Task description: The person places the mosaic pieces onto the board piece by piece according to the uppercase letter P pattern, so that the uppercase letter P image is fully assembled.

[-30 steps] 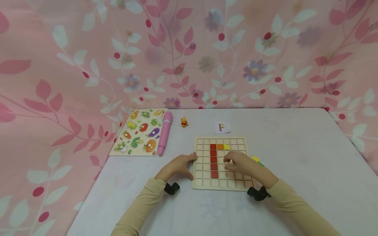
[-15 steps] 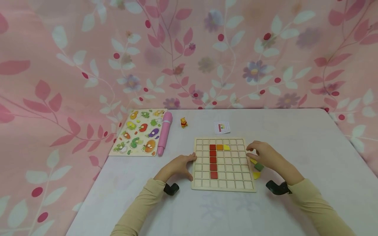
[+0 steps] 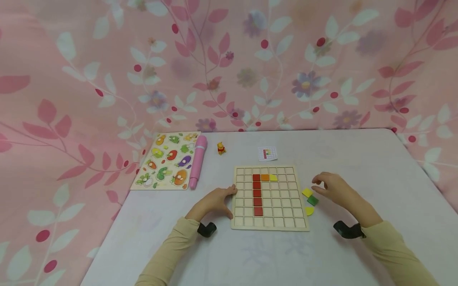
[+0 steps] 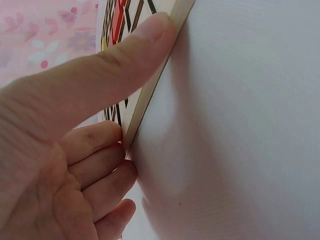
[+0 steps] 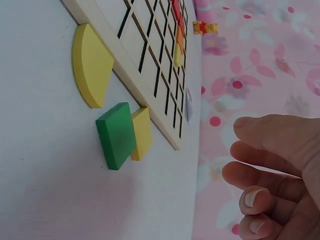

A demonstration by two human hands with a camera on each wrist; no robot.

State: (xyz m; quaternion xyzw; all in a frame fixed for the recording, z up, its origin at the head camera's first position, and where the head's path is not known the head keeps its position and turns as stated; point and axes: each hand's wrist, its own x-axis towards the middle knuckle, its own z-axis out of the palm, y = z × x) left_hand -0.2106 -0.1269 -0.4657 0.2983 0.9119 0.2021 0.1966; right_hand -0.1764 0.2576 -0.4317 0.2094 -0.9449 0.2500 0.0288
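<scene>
A wooden grid board lies on the white table, with a column of red tiles, an orange tile and a yellow tile in it. My left hand rests against the board's left edge, thumb along the rim. My right hand hovers just right of the board with loosely curled fingers, holding nothing. Beside it lie a yellow square tile, a green tile and a yellow quarter-round tile; these also appear as green tile and quarter-round.
A small pattern card lies behind the board. At the back left are a vegetable peg puzzle, a pink pen-like stick and a small yellow bear figure. Pink floral cloth hangs behind and beside the table.
My right hand has left the board's middle and moved right, off the board, to hover beside the loose tiles. The left hand stays at the board's edge.
</scene>
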